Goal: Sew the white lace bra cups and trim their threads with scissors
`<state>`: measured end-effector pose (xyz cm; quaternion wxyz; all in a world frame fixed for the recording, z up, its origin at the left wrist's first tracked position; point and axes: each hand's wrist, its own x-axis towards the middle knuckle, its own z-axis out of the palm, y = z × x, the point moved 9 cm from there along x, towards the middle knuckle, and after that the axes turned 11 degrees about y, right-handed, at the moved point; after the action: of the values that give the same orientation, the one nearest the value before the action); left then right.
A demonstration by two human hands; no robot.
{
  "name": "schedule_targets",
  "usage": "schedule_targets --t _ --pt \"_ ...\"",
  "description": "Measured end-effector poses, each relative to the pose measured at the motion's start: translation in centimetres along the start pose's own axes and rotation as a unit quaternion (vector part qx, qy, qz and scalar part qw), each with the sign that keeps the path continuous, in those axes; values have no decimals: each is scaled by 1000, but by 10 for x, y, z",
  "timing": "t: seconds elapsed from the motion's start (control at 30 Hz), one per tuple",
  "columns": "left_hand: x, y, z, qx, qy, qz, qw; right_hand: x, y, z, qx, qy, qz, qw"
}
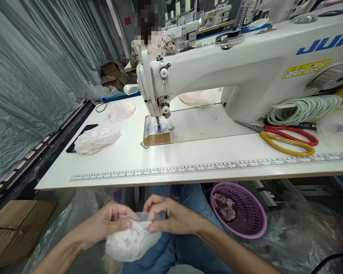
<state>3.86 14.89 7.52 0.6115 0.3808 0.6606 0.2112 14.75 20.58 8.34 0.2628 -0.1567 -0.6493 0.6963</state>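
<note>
Pinching white lace (131, 243) are the left fingers (120, 225) and right fingers (159, 225); a purple basket (250, 209) holds pinkish cloth (225, 207).

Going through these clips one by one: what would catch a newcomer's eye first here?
Probably the big white JUKI sewing machine, stretching across the upper right above the white tabletop. Next, below the table's front edge, the left hand and right hand hold white lacy fabric over the lap. Red-and-yellow-handled scissors at right and a purple basket below add the strongest colour.
</note>
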Motion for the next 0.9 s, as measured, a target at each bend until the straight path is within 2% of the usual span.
schedule_targets --t 0.23,0.53,0.9 --pt "-2 -9 0 -31 -12 4 999 -4 -3 2 -1 -16 5 1000" --pt "-10 2 3 49 -21 41 998 -5 5 6 33 -23 34 999" --pt "-9 -5 -2 48 -3 31 998 -4 11 11 36 -43 35 998"
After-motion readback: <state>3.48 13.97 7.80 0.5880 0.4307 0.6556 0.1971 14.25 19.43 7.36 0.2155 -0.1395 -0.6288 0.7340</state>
